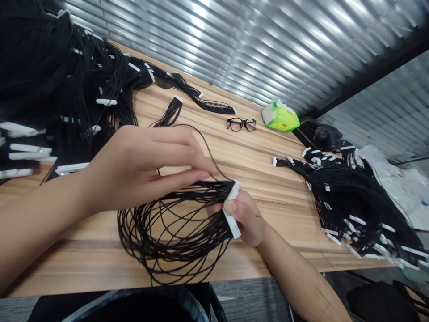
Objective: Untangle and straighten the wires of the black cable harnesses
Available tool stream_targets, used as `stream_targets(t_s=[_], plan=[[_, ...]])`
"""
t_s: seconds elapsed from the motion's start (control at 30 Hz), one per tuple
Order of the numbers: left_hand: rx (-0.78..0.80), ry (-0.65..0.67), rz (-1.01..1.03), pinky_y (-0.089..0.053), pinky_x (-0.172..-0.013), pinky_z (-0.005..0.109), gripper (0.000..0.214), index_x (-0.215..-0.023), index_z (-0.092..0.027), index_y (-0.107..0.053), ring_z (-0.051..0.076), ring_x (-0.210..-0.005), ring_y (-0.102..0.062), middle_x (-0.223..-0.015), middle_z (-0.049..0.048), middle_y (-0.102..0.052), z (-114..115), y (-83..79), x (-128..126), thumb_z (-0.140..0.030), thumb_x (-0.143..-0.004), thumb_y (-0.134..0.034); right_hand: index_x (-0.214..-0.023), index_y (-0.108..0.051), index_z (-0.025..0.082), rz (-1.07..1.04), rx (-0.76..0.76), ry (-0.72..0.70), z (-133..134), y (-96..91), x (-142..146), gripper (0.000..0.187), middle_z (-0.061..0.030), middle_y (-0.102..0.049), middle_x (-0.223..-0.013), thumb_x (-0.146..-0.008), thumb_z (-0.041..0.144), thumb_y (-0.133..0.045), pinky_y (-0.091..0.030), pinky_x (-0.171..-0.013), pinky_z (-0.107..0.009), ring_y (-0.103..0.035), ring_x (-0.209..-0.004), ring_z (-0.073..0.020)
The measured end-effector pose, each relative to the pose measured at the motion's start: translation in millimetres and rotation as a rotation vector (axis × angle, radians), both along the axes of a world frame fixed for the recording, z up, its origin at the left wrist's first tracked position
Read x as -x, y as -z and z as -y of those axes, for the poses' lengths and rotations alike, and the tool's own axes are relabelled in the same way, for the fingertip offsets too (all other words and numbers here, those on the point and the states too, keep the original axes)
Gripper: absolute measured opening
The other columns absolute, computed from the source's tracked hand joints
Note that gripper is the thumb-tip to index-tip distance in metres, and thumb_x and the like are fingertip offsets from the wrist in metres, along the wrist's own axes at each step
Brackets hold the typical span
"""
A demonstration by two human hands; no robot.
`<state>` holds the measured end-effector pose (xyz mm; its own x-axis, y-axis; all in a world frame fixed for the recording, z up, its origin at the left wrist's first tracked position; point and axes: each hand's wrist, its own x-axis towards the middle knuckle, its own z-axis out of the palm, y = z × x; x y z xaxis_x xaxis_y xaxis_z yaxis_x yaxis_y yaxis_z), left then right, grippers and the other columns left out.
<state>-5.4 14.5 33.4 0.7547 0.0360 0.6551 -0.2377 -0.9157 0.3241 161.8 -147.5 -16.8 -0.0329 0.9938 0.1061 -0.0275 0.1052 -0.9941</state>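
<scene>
A wire harness of thin black wires [191, 256] loops in front of me above the table, with its ends at two white connectors, an upper one [234, 190] and a lower one [232, 224]. My right hand [248, 217] is closed on both connectors, its thumb across the place where they meet. From the left, my left hand [150, 165] reaches over the loop, thumb and forefinger pinched at a black wire beside the upper connector. One single wire [204, 142] arcs up behind these fingers and comes down to that connector. The fingertips partly hide what they pinch.
A large heap of black harnesses [97, 71] lies at the left, another pile [348, 197] at the right. Eyeglasses [241, 124] and a green tissue pack [280, 117] rest toward the back of the wooden table [261, 156]. Corrugated metal wall [234, 49] stands behind.
</scene>
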Motion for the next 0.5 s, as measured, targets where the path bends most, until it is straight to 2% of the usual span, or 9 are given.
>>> stream_targets(t_s=[0.1, 0.17, 0.27, 0.37, 0.5], plan=[[-0.064, -0.162, 0.105, -0.054, -0.079, 0.012, 0.008, -0.097, -0.022, -0.072, 0.003, -0.085, -0.070, -0.098, -0.0058, -0.076, 5, 1.4, 1, -0.019, -0.092, -0.067, -0.076, -0.058, 0.020, 0.051, -0.001, 0.125, -2, 3.7, -2, 0.043, 0.0027, -0.048, -0.062, -0.096, 0.056, -0.050, -0.036, -0.049, -0.027, -0.043, -0.053, -0.0119], [-0.193, -0.251, 0.115, -0.053, -0.067, 0.016, 0.003, -0.093, -0.022, -0.071, 0.004, -0.078, -0.070, -0.095, -0.0076, -0.077, 9, 3.0, 2, -0.024, -0.090, -0.070, -0.076, -0.058, 0.020, 0.110, -0.032, 0.184, -4, 4.4, -3, 0.044, 0.0030, -0.048, -0.062, -0.097, 0.057, -0.047, -0.037, -0.051, -0.027, -0.043, -0.053, -0.0122], [-0.360, -0.357, 0.098, -0.042, -0.050, 0.026, 0.007, -0.092, -0.024, -0.070, 0.007, -0.066, -0.068, -0.087, -0.0100, -0.078, 15, 5.6, 3, -0.031, -0.091, -0.069, -0.070, -0.054, 0.021, 0.227, -0.106, 0.199, -5, 3.0, -3, 0.045, 0.0033, -0.046, -0.062, -0.101, 0.052, -0.043, -0.038, -0.055, -0.028, -0.043, -0.055, -0.0122], [-0.377, -0.403, 0.085, -0.035, -0.049, 0.029, 0.008, -0.096, -0.027, -0.069, 0.008, -0.063, -0.066, -0.086, -0.0119, -0.078, 17, 7.7, 4, -0.033, -0.094, -0.065, -0.070, -0.052, 0.021, 0.326, -0.188, 0.169, -6, 1.6, -3, 0.043, 0.0027, -0.049, -0.067, -0.103, 0.046, -0.040, -0.040, -0.059, -0.028, -0.044, -0.058, -0.0117], [-0.362, -0.412, 0.006, -0.031, -0.051, 0.027, 0.011, -0.093, -0.026, -0.067, 0.008, -0.071, -0.066, -0.086, -0.0102, -0.075, 14, 9.3, 3, -0.033, -0.096, -0.059, -0.072, -0.050, 0.021, 0.399, -0.238, 0.136, -8, 2.2, -3, 0.041, 0.0018, -0.050, -0.070, -0.104, 0.044, -0.039, -0.039, -0.060, -0.028, -0.047, -0.061, -0.0118]])
